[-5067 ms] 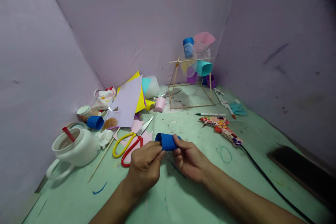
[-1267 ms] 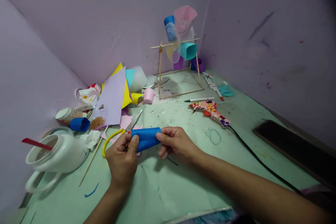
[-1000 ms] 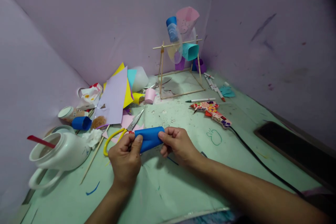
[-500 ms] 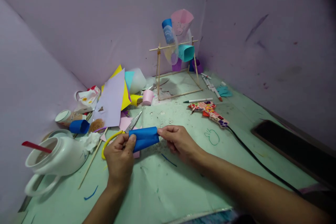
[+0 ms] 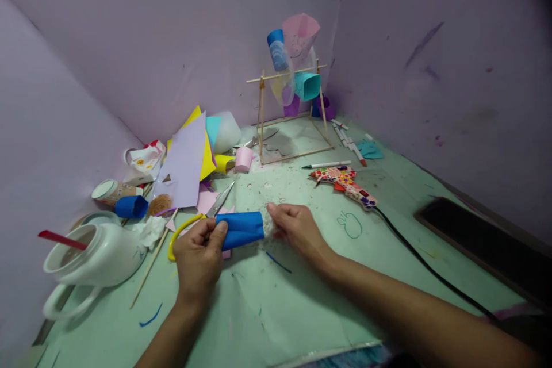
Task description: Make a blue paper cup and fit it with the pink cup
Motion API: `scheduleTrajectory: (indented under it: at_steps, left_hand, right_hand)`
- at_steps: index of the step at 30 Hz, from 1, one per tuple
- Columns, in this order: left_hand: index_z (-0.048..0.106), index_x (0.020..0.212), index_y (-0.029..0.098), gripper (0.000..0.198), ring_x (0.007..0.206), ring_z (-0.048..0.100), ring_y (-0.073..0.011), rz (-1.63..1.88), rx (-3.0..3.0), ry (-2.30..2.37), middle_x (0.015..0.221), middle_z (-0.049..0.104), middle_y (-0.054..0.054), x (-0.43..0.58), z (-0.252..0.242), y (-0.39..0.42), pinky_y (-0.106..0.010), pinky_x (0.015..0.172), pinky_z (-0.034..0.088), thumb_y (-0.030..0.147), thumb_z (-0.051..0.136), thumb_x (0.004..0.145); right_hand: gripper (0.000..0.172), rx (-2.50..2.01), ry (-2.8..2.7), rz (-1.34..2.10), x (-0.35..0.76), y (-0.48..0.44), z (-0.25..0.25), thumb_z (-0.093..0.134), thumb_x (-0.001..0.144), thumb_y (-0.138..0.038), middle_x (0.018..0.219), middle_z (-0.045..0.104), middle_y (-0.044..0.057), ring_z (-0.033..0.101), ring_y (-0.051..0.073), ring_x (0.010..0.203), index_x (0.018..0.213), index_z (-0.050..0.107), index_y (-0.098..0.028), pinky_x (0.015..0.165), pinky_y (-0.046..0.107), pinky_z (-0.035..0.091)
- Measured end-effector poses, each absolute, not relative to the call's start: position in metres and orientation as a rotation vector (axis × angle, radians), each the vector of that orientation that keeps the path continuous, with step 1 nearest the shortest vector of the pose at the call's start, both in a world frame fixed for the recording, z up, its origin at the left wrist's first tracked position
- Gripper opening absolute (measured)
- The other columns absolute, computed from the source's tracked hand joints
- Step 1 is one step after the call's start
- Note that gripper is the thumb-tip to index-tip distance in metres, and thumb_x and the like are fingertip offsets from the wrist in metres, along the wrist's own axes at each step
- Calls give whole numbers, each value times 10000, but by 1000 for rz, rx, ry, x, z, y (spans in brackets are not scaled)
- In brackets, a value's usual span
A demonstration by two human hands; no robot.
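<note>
My left hand (image 5: pixel 200 253) pinches the left end of a rolled piece of blue paper (image 5: pixel 241 230), thumb on top. The roll is flattened and has a crease along its side. Just right of its free end is my right hand (image 5: pixel 297 230), a small gap away, with curled fingers and the thumb against the index finger; nothing shows between them. Behind the left hand lie scissors with yellow handles (image 5: pixel 181 233), blades pointing away, partly on pink paper scraps (image 5: pixel 207 200). A thin blue strip (image 5: pixel 278 262) lies on the table below the right hand.
A stick frame (image 5: pixel 260 121) bearing paper cups on a wheel stands at the back. A patterned glue gun (image 5: pixel 345 184) with a black cord lies right, near markers (image 5: pixel 345 138) and a dark phone-like slab (image 5: pixel 474 247). At left are a white pitcher (image 5: pixel 107 259) and paper sheets (image 5: pixel 183 155).
My right hand has come off the right end of the blue paper roll and now sits slightly apart from it. The left hand keeps its hold, with the roll shifted slightly right.
</note>
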State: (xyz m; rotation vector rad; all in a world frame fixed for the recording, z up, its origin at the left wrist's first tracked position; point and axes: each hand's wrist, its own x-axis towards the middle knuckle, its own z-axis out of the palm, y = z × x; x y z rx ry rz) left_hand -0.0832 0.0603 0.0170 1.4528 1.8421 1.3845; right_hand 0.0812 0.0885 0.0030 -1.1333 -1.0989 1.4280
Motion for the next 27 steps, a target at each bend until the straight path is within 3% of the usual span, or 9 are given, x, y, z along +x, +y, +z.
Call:
scheduleTrajectory:
  at_steps: [2,4,8,12,19,27]
  left_hand:
    - [585,561,170,231,404,448,-105,1303,1729,1857,444,460,50,-85,20,59,-207,381,374,326,596,731]
    - [565,537,175,243,397,437,-94,1189,2131,1773,434,461,50,-86,25,56,-206,402,347,264,567,763]
    - [547,547,180,239,387,449,-88,970,2775,1473,441,504,37,-87,35,50,-228,421,299,169,517,784]
    - [539,581,191,203,380,474,-99,849,2947,1368,447,539,30,-86,42,47,-246,412,271,122,482,763]
    - [575,622,180,183,403,536,-137,823,2925,1414,475,580,11,-80,43,48,-261,407,321,133,483,773]
    - [643,844,172,144,623,595,-187,786,2691,1380,689,670,-38,-85,43,50,-300,546,425,136,530,762]
  right_hand:
    - [281,-1144,-1267,1150,88,91,9,657,709,-400,551,495,-20,501,131,557,585,544,-174,574,272,464]
    - [160,-1019,-1493,979,93,92,15,712,673,-279,761,606,23,572,174,745,758,621,-178,727,318,482]
    - [238,-585,-1871,824,95,88,20,655,738,-155,995,636,73,574,200,963,970,627,-203,868,364,456]
    - [359,-414,-2052,809,92,83,17,544,792,-86,1025,652,70,598,178,912,1127,547,-216,814,329,481]
    - [277,-535,-2152,650,93,87,16,567,767,-93,906,688,45,620,173,787,1017,568,-212,746,316,465]
    - [328,-606,-2078,601,94,89,8,566,764,-90,939,693,64,635,179,790,1070,562,-209,755,325,477]
